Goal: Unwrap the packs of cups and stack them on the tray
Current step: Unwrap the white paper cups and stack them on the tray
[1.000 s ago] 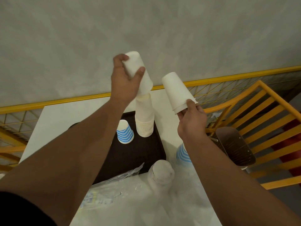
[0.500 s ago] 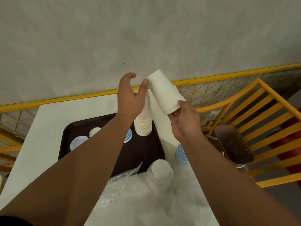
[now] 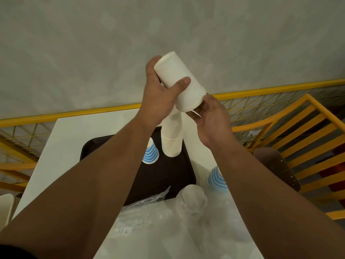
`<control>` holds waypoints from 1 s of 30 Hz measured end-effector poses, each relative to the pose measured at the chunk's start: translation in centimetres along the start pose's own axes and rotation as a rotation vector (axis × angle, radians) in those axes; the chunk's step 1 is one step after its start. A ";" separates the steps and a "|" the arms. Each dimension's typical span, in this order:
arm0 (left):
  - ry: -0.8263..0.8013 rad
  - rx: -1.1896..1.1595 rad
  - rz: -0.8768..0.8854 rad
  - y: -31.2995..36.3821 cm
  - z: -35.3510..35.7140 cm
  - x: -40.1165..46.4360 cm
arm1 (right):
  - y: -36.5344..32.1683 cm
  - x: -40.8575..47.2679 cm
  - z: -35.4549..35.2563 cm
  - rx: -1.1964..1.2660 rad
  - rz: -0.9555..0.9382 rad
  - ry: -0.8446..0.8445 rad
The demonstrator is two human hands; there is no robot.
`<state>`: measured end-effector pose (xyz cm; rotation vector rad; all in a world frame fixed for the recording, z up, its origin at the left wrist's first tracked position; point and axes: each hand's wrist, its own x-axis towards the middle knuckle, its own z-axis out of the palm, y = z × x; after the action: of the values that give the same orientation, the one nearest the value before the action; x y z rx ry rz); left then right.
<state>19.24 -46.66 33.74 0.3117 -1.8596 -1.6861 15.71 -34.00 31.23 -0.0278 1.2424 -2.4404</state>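
My left hand (image 3: 158, 98) grips the side of a short stack of white cups (image 3: 179, 81), held upside down and tilted above the table. My right hand (image 3: 211, 118) holds the rim end of that same stack from below. Under it a tall stack of white cups (image 3: 171, 139) stands upside down on the dark brown tray (image 3: 175, 174). A blue-striped cup (image 3: 151, 155) stands on the tray beside that stack, partly hidden by my left forearm. A wrapped pack of cups (image 3: 192, 200) stands in clear plastic near me.
Loose clear plastic wrap (image 3: 149, 221) covers the near part of the white table (image 3: 65, 146). Another blue-striped cup (image 3: 216, 177) stands right of the tray. A brown chair seat (image 3: 274, 165) and yellow railings (image 3: 298, 116) lie to the right. A grey wall is behind.
My left hand let go of the stack on the tray and closed on the cups held by my right hand. Those cups moved left and higher.
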 end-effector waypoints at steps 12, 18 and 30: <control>-0.190 0.514 -0.013 -5.5 -2.6 0.2 | 7.8 3.9 -4.8 -1.163 0.297 -0.143; -0.293 0.595 -0.121 -8.9 -2.8 -0.5 | 9.8 4.6 -5.4 -1.211 0.321 -0.174; -0.310 0.597 -0.206 -9.0 -2.7 -0.9 | 8.4 4.0 -4.0 -1.339 0.288 -0.175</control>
<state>19.56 -49.86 24.87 0.5169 -2.6292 -1.3177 14.07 -36.78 21.65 -0.3791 2.3012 -0.9851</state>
